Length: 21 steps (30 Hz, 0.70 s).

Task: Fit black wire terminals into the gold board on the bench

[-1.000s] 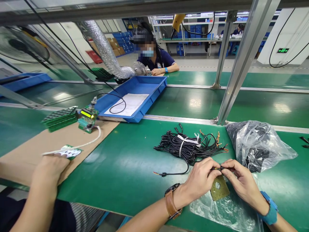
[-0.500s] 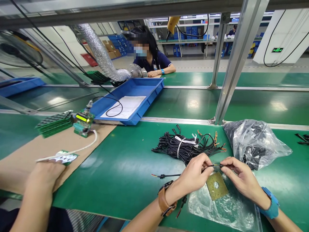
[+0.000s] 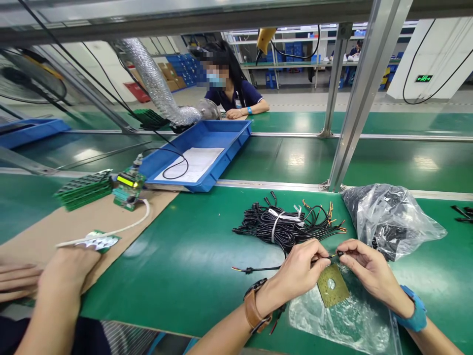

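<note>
Right now your left hand [image 3: 301,268] and right hand [image 3: 364,268] meet low at the front of the green bench [image 3: 185,256], each pinching one end of a thin black cable [image 3: 325,256] between thumb and fingertips, so both grips are closed on it. From your left hand the cable trails off to the left along the bench top, ending in coloured bare wire tips. Just under your hands a small brass-coloured square board [image 3: 332,286] with a round hole lies on a clear plastic bag [image 3: 343,320]. Beyond your knuckles sits a tied bundle of black cables [image 3: 284,224], and to its right a crumpled bag [image 3: 388,217] that seems to hold more dark cables, though the plastic blurs them. Off to your left, another person's hand [image 3: 68,268] rests on a strip of cardboard [image 3: 44,231] beside a small green circuit board [image 3: 99,240]. Farther back stands a blue tray [image 3: 236,143].
</note>
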Tool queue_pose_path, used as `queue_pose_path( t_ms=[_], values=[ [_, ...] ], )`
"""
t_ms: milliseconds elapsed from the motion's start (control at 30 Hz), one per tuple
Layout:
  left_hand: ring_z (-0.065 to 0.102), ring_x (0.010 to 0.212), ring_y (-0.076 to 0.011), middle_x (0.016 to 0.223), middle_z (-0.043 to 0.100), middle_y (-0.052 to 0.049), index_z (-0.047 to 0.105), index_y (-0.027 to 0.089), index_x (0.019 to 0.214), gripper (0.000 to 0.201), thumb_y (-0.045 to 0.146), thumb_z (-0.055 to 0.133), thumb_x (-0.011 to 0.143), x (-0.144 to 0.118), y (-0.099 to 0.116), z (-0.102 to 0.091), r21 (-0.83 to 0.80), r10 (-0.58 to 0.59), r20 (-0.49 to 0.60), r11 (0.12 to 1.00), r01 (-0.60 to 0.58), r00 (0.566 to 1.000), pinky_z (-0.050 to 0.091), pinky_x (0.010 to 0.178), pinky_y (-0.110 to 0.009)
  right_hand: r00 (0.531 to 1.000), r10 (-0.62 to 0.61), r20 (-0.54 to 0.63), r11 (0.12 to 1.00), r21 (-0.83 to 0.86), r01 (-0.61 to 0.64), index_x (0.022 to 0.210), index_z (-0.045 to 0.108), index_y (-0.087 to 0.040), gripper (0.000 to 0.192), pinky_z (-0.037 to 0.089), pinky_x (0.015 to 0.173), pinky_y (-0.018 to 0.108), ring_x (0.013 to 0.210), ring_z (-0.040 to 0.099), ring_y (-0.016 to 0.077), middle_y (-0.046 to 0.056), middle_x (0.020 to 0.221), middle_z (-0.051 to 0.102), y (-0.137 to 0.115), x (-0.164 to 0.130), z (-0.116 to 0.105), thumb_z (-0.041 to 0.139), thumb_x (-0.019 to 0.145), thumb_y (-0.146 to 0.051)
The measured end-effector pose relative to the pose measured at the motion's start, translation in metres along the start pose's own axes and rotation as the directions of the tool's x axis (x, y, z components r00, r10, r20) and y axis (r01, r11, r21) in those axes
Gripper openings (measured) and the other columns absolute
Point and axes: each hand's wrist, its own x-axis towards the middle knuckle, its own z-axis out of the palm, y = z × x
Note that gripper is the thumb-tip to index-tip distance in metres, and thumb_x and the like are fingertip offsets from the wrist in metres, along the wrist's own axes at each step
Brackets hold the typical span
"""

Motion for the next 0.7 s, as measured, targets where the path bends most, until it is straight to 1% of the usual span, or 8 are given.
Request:
queue_pose_path(
  t_ms=[67, 133, 233, 333, 400, 500, 600, 700],
  values=[
    [0.054, 0.068, -0.0127, 0.074, 0.060, 0.000, 0.057, 0.017, 0.077, 0.012, 0.009, 0.063, 0.085, 0.000, 0.000, 0.000, 0.003, 0.004, 0.000, 1.000, -0.004, 1.000, 0.036, 0.062, -0.023, 0.999, 0.043, 0.017, 0.999, 0.002, -0.043, 0.107, 0.070, -0.021, 0.023, 0.061, 0.070, 0.027, 0.075, 0.070, 0.0173, 0.006, 0.093, 0.072, 0.001, -0.001, 0.001, 0.066, 0.097, -0.041],
    [0.054, 0.069, -0.0131, 0.074, 0.061, 0.000, 0.057, 0.017, 0.077, 0.012, 0.010, 0.063, 0.085, -0.001, -0.001, 0.000, 0.008, 0.002, -0.006, 1.000, -0.002, 1.000, 0.036, 0.062, -0.024, 0.999, 0.043, 0.022, 0.999, -0.031, -0.043, 0.108, 0.069, -0.020, 0.025, 0.059, 0.064, 0.026, 0.068, 0.068, 0.0161, 0.005, 0.088, 0.072, 0.001, -0.002, 0.002, 0.063, 0.098, -0.042],
    [0.056, 0.069, -0.0134, 0.074, 0.062, 0.000, 0.058, 0.017, 0.077, 0.012, 0.011, 0.062, 0.086, -0.001, -0.002, 0.001, 0.015, 0.007, -0.002, 1.000, -0.007, 1.000, 0.037, 0.063, -0.024, 1.000, -0.018, 0.016, 0.994, -0.112, 0.019, 0.105, 0.070, -0.020, 0.023, 0.058, 0.066, 0.026, 0.072, 0.068, 0.0163, 0.006, 0.090, 0.072, 0.001, -0.003, 0.003, 0.063, 0.098, -0.041],
    [0.057, 0.069, -0.0136, 0.075, 0.064, -0.001, 0.058, 0.017, 0.078, 0.011, 0.011, 0.062, 0.086, -0.002, -0.002, 0.002, 0.018, 0.020, -0.004, 1.000, -0.019, 1.000, 0.038, 0.062, -0.024, 0.998, -0.063, 0.021, 0.990, -0.125, 0.065, 0.103, 0.071, -0.020, 0.022, 0.060, 0.071, 0.026, 0.079, 0.069, 0.0176, 0.007, 0.095, 0.072, 0.001, -0.003, 0.005, 0.063, 0.098, -0.041],
    [0.057, 0.068, -0.0136, 0.075, 0.064, -0.001, 0.058, 0.017, 0.078, 0.011, 0.011, 0.062, 0.087, -0.003, -0.002, 0.003, 0.025, 0.036, -0.011, 0.999, -0.036, 0.999, 0.038, 0.062, -0.024, 0.997, -0.075, 0.033, 0.987, -0.138, 0.079, 0.103, 0.070, -0.020, 0.022, 0.060, 0.072, 0.027, 0.079, 0.070, 0.0179, 0.007, 0.094, 0.072, 0.002, -0.003, 0.006, 0.062, 0.099, -0.041],
    [0.057, 0.068, -0.0136, 0.075, 0.065, -0.001, 0.059, 0.017, 0.079, 0.012, 0.010, 0.061, 0.088, -0.004, -0.004, 0.006, 0.060, 0.087, -0.017, 0.994, -0.086, 0.996, 0.038, 0.062, -0.025, 0.991, -0.117, 0.061, 0.969, -0.210, 0.128, 0.103, 0.070, -0.020, 0.020, 0.060, 0.075, 0.028, 0.078, 0.070, 0.0181, 0.006, 0.091, 0.073, 0.002, -0.004, 0.008, 0.059, 0.100, -0.037],
    [0.058, 0.067, -0.0141, 0.076, 0.065, -0.002, 0.060, 0.017, 0.081, 0.012, 0.013, 0.059, 0.092, -0.004, -0.007, 0.008, 0.103, 0.152, -0.038, 0.984, -0.148, 0.988, 0.039, 0.062, -0.025, 0.983, -0.165, 0.078, 0.944, -0.276, 0.180, 0.105, 0.069, -0.021, 0.017, 0.059, 0.079, 0.029, 0.082, 0.070, 0.0187, 0.006, 0.093, 0.074, 0.001, -0.005, 0.008, 0.058, 0.101, -0.033],
    [0.059, 0.067, -0.0146, 0.075, 0.065, -0.003, 0.060, 0.016, 0.082, 0.015, 0.015, 0.055, 0.096, -0.005, -0.011, 0.010, 0.152, 0.222, -0.064, 0.966, -0.210, 0.973, 0.039, 0.061, -0.026, 0.973, -0.210, 0.099, 0.933, -0.278, 0.230, 0.104, 0.066, -0.022, 0.011, 0.057, 0.077, 0.027, 0.081, 0.069, 0.0178, 0.005, 0.092, 0.073, -0.003, -0.006, 0.009, 0.058, 0.102, -0.028]
  ],
)
